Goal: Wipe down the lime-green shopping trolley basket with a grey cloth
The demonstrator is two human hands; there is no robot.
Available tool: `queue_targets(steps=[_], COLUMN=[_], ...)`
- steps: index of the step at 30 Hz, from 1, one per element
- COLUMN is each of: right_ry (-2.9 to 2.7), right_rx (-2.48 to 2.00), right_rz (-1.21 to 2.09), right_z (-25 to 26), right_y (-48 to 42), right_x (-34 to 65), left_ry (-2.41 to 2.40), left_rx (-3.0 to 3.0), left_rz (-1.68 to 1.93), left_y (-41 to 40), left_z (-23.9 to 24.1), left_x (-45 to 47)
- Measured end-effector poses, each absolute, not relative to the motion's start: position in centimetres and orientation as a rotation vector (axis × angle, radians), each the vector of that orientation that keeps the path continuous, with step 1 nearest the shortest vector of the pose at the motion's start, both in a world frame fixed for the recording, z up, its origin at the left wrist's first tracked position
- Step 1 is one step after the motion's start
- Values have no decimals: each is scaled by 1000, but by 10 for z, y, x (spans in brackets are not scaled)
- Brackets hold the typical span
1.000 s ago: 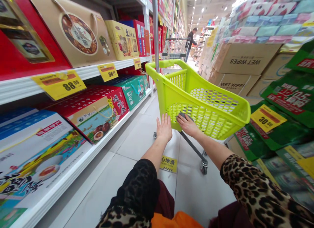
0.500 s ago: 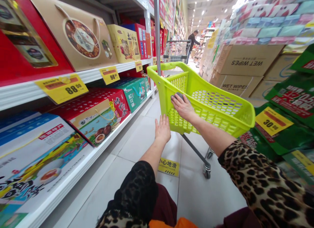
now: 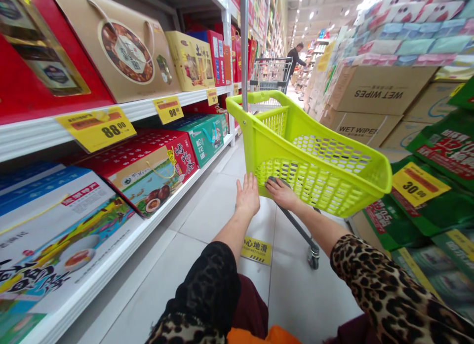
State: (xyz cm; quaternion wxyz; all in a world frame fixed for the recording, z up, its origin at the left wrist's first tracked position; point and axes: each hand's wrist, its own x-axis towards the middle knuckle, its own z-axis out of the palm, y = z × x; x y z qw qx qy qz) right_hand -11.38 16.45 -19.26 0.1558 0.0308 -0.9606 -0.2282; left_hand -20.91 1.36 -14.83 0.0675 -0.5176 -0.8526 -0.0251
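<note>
Head view: a lime-green cart (image 3: pixel 266 141) stands on the tiled floor (image 3: pixel 200 213) ahead of the person, between a shelf (image 3: pixel 146 110) on the left and stacked goods on the right. The right hand (image 3: pixel 283 196) lies against the cart's near side, low down, over a grey cloth (image 3: pixel 272 179). Only a thin edge of the cloth shows past the fingers; the rest is hidden, and whether they grip it or merely press it flat cannot be told. The left hand (image 3: pixel 248 196) is just beside the cart's lower left corner, its fingers straight and slightly spread, with nothing seen in them. Its palm is turned from view, and whether the fingertips touch the corner is unclear.

One caster (image 3: pixel 313 259) shows plainly beneath the cart. A metal pole (image 3: pixel 244 48) at the cart's back runs out of the top edge. The left forearm covers the start of a yellow floor sign (image 3: pixel 257 251). At the bottom, something orange (image 3: pixel 274 335) is cut off by the edge. Farther down the aisle, a wire trolley (image 3: pixel 270 70) partly hides a dark-clothed person (image 3: pixel 295 59). Boxes at far left run out of frame.
</note>
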Motion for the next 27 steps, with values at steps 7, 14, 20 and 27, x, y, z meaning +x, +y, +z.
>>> queue_targets(steps=[7,14,20,27], right_ry=[-2567,-2688,-2784,-2676], right_rx=[-42,-89,25,77], right_rz=[-650,-687,-687,-695], right_z=[-101,-112,-173,-146], right_y=[170,163,160,166], right_x=[-156,-173,-147,-101], left_ry=[-2599,-2597,-2570,-2512], left_rx=[-1526,-1552,-1562,-1586], left_rz=[-121,-133,-93,-126], left_y=[12,11,8,19], left_z=[-149,-146,-147,-136], left_x=[-215,-213,-210,-189])
